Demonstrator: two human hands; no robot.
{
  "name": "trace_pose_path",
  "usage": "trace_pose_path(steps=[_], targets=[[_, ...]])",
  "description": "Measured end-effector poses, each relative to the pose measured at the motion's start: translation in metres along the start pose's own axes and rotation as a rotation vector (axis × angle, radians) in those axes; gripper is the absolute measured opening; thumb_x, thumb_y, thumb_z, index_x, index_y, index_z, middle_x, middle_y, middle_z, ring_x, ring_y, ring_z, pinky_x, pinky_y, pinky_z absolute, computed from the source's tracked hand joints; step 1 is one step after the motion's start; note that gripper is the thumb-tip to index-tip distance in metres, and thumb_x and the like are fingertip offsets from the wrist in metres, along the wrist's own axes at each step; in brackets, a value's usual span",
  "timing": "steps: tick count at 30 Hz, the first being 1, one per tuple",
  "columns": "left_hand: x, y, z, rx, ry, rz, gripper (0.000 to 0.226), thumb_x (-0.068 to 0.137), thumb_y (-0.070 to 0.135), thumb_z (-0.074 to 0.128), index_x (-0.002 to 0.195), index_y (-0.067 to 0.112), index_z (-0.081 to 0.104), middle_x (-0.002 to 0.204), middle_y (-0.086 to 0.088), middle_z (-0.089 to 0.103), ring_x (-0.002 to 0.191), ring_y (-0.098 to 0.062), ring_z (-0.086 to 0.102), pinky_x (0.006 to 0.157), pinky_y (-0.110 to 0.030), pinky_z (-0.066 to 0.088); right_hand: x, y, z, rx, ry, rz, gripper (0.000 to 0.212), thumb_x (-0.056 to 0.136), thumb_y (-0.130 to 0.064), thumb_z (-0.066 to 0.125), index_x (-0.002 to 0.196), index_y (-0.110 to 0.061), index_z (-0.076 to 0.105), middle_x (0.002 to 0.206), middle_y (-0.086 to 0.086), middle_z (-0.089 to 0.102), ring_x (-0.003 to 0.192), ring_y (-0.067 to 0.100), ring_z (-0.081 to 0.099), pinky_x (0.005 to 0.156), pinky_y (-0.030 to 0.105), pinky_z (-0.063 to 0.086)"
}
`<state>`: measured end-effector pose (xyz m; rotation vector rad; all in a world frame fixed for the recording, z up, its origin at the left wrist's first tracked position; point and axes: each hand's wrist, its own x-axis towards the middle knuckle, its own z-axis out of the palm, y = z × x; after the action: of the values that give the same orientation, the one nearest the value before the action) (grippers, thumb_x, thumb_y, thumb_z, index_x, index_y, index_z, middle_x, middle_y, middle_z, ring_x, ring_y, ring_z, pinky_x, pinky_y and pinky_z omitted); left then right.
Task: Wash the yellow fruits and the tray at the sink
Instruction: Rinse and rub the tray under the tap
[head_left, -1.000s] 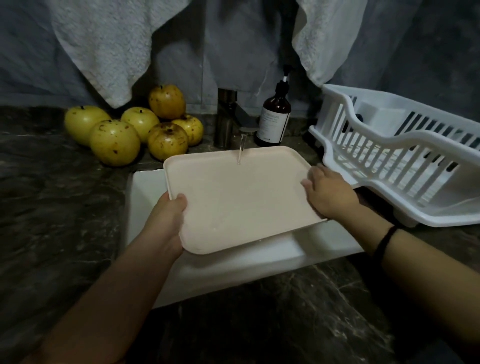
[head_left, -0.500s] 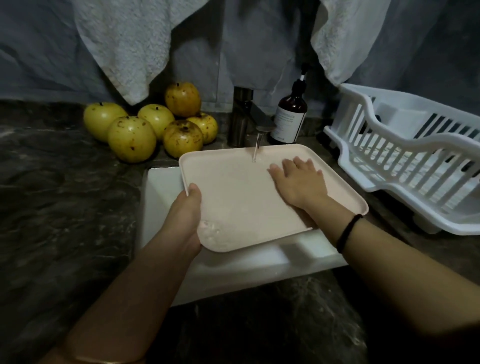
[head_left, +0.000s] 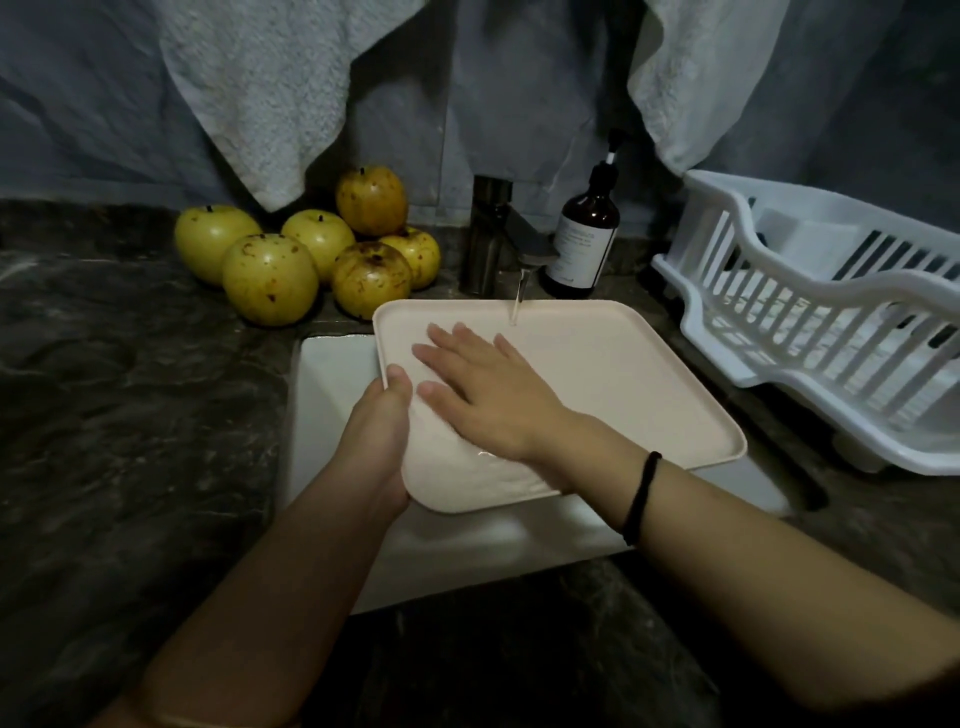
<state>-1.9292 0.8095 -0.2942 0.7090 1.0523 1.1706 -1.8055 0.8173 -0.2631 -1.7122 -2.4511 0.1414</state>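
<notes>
L hand (head_left: 382, 426) grips tray (head_left: 613, 384) edge; R hand (head_left: 480, 384) flat, open on it. Rub w/ palm toward tap (head_left: 511, 244) stream; keep tilt so water drains.

A pale pink rectangular plastic tray (head_left: 623, 384) with rounded corners and a low rim is tilted over the white rectangular sink (head_left: 332, 415), its near-left corner lowest and wet. The left hand (head_left: 382, 441) grips its left edge; the right hand (head_left: 488, 395) lies flat on it. Six round yellow fruits (head_left: 270, 286), brown-spotted, are heaped on the dark counter (head_left: 130, 415) beyond the sink's far-left corner.
</notes>
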Motion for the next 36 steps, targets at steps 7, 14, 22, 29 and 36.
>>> trace_pose_path(steps=[7, 14, 22, 29, 36], targets=[[-0.006, 0.001, 0.002, -0.029, 0.025, -0.01, 0.033, 0.104, 0.035, 0.032, 0.127, 0.021, 0.05, 0.114, -0.008, 0.063, 0.097, -0.03, 0.062, 0.083, -0.04, 0.05, -0.009, 0.048, -0.012, -0.009, 0.032, 0.271, 0.056, 0.098, -0.056, 0.024, 0.149, -0.034, 0.023, 0.161, -0.003, 0.009, 0.148, 0.02, 0.005, 0.118, 0.045, 0.004], [-0.001, 0.001, -0.001, 0.032, 0.097, -0.015, 0.038, 0.102, 0.038, 0.035, 0.132, 0.019, 0.05, 0.116, -0.01, 0.063, 0.101, -0.034, 0.063, 0.093, -0.054, 0.048, -0.041, 0.124, -0.021, -0.022, 0.106, 0.489, 0.055, 0.099, -0.05, 0.03, 0.144, -0.018, 0.04, 0.152, 0.007, 0.034, 0.141, 0.024, 0.027, 0.115, 0.034, 0.02], [-0.002, 0.002, -0.003, 0.01, 0.131, 0.02, 0.033, 0.103, 0.035, 0.035, 0.128, 0.022, 0.051, 0.115, -0.007, 0.063, 0.095, -0.03, 0.063, 0.088, -0.047, 0.051, -0.051, 0.115, -0.024, -0.301, 0.166, 0.618, 0.038, 0.1, -0.033, 0.034, 0.117, -0.004, 0.053, 0.123, 0.019, 0.054, 0.111, 0.038, 0.053, 0.087, 0.04, 0.043], [-0.001, 0.003, -0.003, -0.006, 0.134, 0.02, 0.037, 0.103, 0.033, 0.036, 0.133, 0.017, 0.05, 0.114, -0.008, 0.063, 0.096, -0.03, 0.063, 0.086, -0.044, 0.051, -0.066, 0.118, -0.036, -0.28, -0.073, 0.646, 0.038, 0.097, -0.04, 0.035, 0.078, -0.012, 0.052, 0.1, 0.013, 0.063, 0.085, 0.03, 0.058, 0.072, 0.033, 0.045], [-0.001, 0.003, 0.0, 0.031, 0.135, -0.001, 0.037, 0.102, 0.034, 0.036, 0.133, 0.017, 0.05, 0.118, -0.009, 0.063, 0.1, -0.032, 0.063, 0.089, -0.048, 0.051, -0.066, 0.071, -0.039, -0.069, -0.14, 0.456, 0.051, 0.093, -0.039, 0.048, 0.048, -0.016, 0.05, 0.05, -0.004, 0.054, 0.057, 0.015, 0.055, 0.057, 0.027, 0.037]])
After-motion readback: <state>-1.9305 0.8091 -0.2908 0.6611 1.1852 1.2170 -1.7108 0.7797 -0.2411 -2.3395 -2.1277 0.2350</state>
